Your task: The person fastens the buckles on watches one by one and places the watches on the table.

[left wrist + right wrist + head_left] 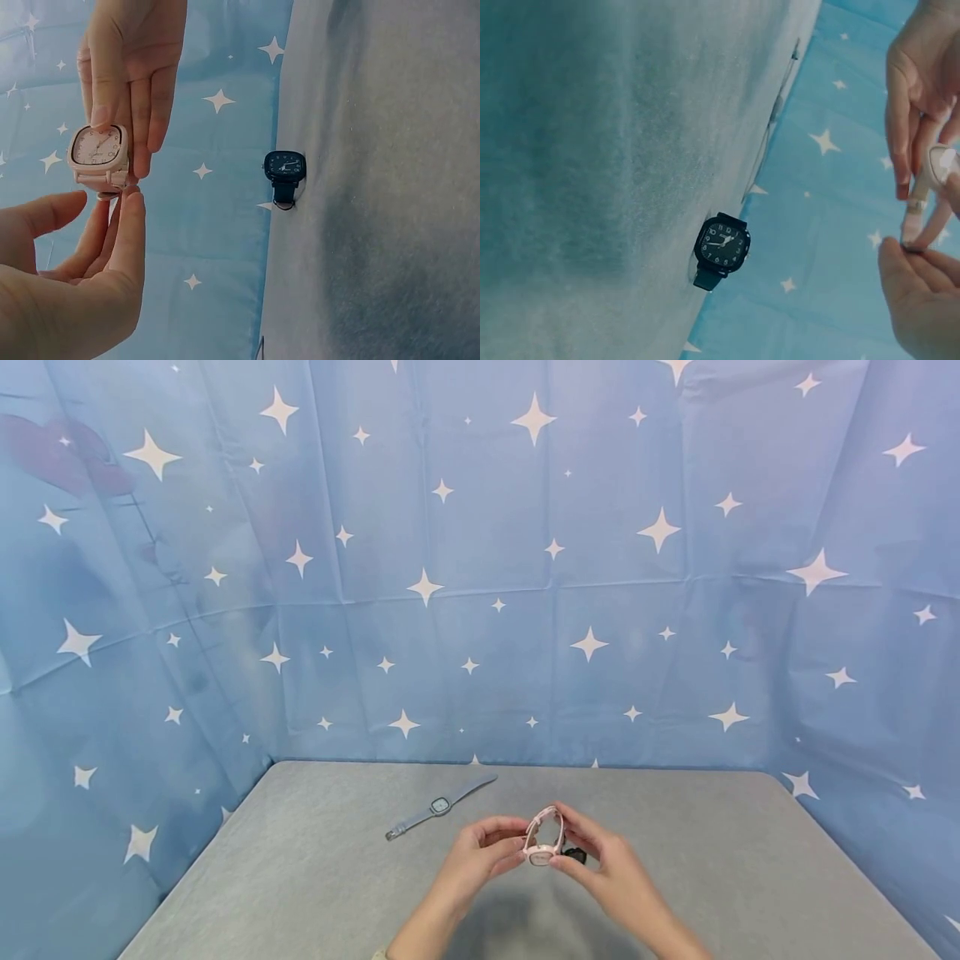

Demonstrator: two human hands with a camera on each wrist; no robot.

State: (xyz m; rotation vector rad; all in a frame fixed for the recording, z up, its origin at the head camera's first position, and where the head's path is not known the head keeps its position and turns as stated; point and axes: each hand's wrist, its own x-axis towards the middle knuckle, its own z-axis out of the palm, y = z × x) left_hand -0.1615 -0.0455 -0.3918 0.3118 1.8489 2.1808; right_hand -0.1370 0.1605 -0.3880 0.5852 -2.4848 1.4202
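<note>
A pink wristwatch (pixel 542 857) with its strap looped is held up above the table. My right hand (pixel 611 868) pinches it, thumb on the watch face and fingers at the far side of the strap. From the other side my left hand (pixel 480 856) touches the strap with its fingertips; in the left wrist view its thumb stands apart from the watch. Behind the right hand, a black watch (pixel 575 855) is partly hidden in the head view. The wrist views show this black watch (pixel 722 244) plainly, its dial with pale numerals.
A blue-grey watch (pixel 440 806) lies with its strap stretched out on the grey table (pixel 300 860), left of and beyond the hands. A blue curtain (pixel 487 527) with white stars hangs behind the table and along both sides.
</note>
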